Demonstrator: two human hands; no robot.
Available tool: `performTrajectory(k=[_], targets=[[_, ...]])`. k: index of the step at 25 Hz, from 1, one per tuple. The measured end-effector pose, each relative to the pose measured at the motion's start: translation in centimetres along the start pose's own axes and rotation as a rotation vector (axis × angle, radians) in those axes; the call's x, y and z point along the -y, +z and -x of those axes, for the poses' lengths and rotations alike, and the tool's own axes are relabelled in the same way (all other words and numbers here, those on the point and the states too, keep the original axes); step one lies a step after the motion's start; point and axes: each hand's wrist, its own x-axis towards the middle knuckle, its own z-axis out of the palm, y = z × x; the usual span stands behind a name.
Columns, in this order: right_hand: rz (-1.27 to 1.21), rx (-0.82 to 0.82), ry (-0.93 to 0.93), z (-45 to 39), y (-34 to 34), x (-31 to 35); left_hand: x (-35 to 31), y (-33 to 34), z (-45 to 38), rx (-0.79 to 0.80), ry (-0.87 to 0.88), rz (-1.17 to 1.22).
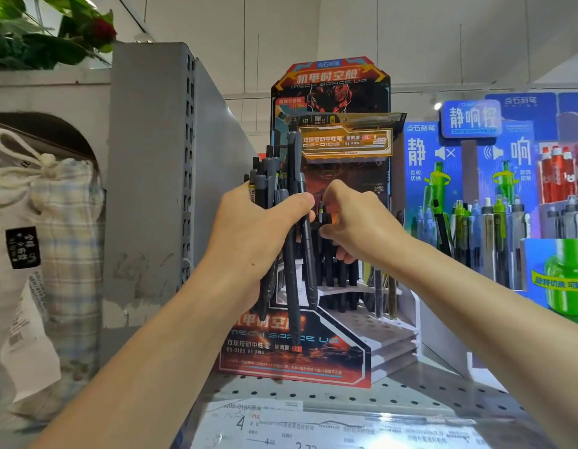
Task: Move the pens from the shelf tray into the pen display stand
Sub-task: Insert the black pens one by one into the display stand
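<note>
Dark grey pens [292,202] stand bunched in the left hand [253,236], its fingers wrapped tightly around them, just in front of the pen display stand [317,345]. The right hand [357,222] pinches one pen among those already slotted into the stand's upper tier.

stationery shop aisle: grey perforated metal shelf [394,393] with price labels [329,429] on its front edge, branded cardboard pen display stand [333,92], more pen displays [495,196] alongside on the right
</note>
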Motion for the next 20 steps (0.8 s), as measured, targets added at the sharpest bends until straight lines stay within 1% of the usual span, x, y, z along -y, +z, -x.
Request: performTrajectory(k=[7,10,13,15,16,17,18,19,20], targets=[[0.138,0.042,-0.023,0.7,0.4,0.7,-0.2,0.3,0.1,0.009,0.011,0.000],[0.173,0.033,-0.010,0.7,0.1,0.7,-0.2,0.5,0.2,0.000,0.007,-0.020],[0.080,0.069,0.029,0.7,-0.2,0.6,-0.2,0.6,0.3,-0.002,0.001,-0.040],[-0.106,0.060,0.043,0.6,-0.6,0.4,-0.2,0.5,0.3,-0.004,-0.003,-0.047],[-0.268,0.034,0.043,0.6,-1.0,0.3,-0.2,0.4,0.3,0.005,-0.002,-0.048],[-0.481,0.023,0.045,0.7,-1.5,0.2,-0.1,0.4,0.4,0.018,0.002,-0.051],[-0.721,0.054,0.046,0.9,-2.1,0.2,-0.1,0.4,0.4,0.028,0.005,-0.050],[-0.939,0.126,0.036,1.2,-2.6,0.3,0.0,0.4,0.5,0.032,0.005,-0.043],[-1.088,0.211,0.009,1.5,-2.9,0.4,0.1,0.5,0.6,0.032,-0.002,-0.033]])
